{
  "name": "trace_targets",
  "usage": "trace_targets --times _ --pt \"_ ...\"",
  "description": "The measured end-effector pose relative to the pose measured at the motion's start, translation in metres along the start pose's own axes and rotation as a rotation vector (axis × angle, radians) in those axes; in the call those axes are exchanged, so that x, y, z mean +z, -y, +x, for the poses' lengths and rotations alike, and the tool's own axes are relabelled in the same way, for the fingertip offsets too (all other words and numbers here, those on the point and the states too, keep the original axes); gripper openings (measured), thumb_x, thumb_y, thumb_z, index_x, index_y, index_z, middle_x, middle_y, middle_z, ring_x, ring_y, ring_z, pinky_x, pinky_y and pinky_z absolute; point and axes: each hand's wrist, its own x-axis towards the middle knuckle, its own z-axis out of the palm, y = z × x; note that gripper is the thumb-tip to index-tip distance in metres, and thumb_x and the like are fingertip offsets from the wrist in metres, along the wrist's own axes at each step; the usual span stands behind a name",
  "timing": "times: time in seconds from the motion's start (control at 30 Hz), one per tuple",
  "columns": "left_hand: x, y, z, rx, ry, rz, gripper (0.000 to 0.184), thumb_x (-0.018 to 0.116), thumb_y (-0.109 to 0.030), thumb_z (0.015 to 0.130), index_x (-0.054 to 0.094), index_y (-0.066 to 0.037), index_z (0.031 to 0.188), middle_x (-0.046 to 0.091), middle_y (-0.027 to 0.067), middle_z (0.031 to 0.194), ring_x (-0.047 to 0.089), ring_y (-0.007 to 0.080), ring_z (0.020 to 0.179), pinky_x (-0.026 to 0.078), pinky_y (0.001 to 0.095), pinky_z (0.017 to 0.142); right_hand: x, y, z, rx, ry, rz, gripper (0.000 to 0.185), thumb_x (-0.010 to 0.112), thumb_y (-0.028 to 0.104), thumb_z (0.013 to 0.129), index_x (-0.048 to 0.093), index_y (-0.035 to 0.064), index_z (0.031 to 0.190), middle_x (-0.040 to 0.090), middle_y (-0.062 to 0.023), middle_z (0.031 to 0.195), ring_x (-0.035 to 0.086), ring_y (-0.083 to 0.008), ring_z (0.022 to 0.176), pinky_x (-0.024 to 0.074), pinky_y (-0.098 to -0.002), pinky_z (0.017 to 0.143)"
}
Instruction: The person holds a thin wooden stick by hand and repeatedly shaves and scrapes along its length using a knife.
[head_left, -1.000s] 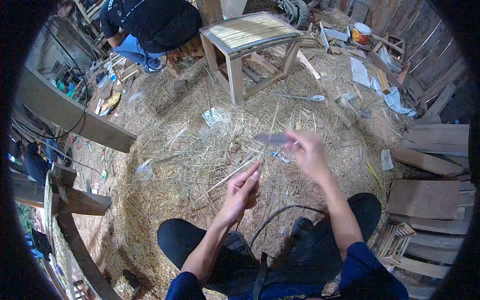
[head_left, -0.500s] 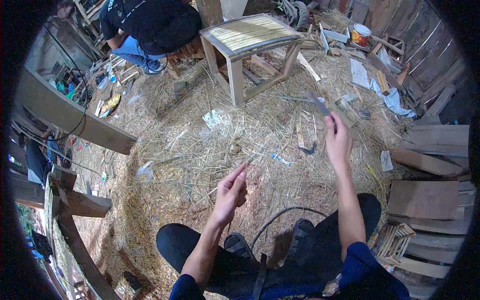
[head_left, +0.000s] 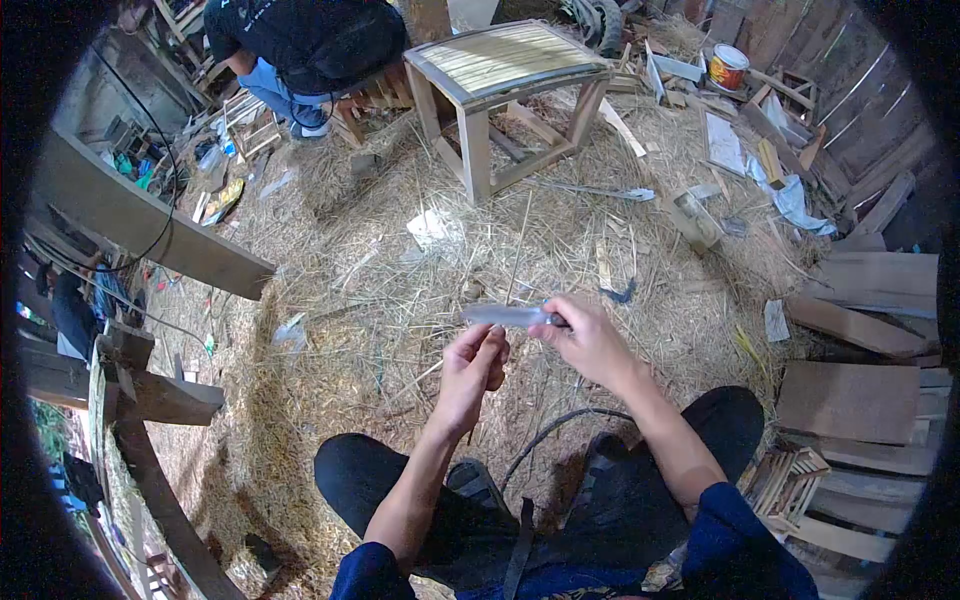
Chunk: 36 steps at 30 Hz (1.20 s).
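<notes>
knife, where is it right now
In the head view, the knife is near the middle of the picture, gripped in the right hand, its blade pointing left, just above the left hand in the image.

Head-worn view, facing forward, angled down

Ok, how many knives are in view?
1 that I can make out: a knife in the right hand, close to the left hand. Others may be hidden in the straw.
</notes>
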Motion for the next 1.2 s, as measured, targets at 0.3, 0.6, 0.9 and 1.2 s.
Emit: trace_targets --times 0.3,0.6,0.9,1.2 --pt "0.003 0.002 -0.011 -0.003 0.074 -0.022 0.047 0.053 -0.013 0.099 0.042 -0.009 0.145 0.047 -0.0076 0.078 0.032 0.0005 0.057 0.024 0.0183 0.046 0.01 -0.001 0.0 -0.295 -0.059 -0.129 0.04 0.069 0.042 0.082 0.061 0.003 0.089 0.06 -0.0113 0.078 0.057 -0.0309 0.075 0.0433 -0.0403 0.07" --pt "0.008 -0.003 -0.013 -0.037 0.055 0.025 0.042 0.053 -0.018 0.1 0.047 -0.011 0.141 0.04 -0.0091 0.071 0.032 0.0015 0.056 0.024 0.0188 0.045 -0.002 -0.008 0.001 -0.262 -0.088 -0.239 0.039 0.069 0.041 0.082 0.064 0.0035 0.089 0.06 -0.0098 0.078 0.057 -0.0304 0.077 0.0417 -0.0399 0.071" --pt "0.013 -0.01 -0.013 -0.04 0.029 0.084 0.041 0.053 -0.023 0.101 0.051 -0.008 0.138 0.041 -0.0101 0.07 0.031 -0.0004 0.054 0.023 0.0175 0.044 -0.03 -0.029 0.012 -0.186 -0.247 -0.357 0.036 0.07 0.04 0.082 0.066 0.0051 0.092 0.065 -0.0092 0.085 0.059 -0.0283 0.081 0.0408 -0.0407 0.074" --pt "0.005 -0.011 -0.021 -0.014 0.072 0.156 0.041 0.054 -0.022 0.101 0.051 -0.006 0.138 0.042 -0.0098 0.069 0.03 -0.0004 0.052 0.023 0.018 0.043 -0.063 -0.036 0.016 0.143 -0.288 -0.439 0.034 0.064 0.039 0.089 0.061 0.0047 0.084 0.059 -0.0091 0.072 0.055 -0.0256 0.067 0.0395 -0.0395 0.069"
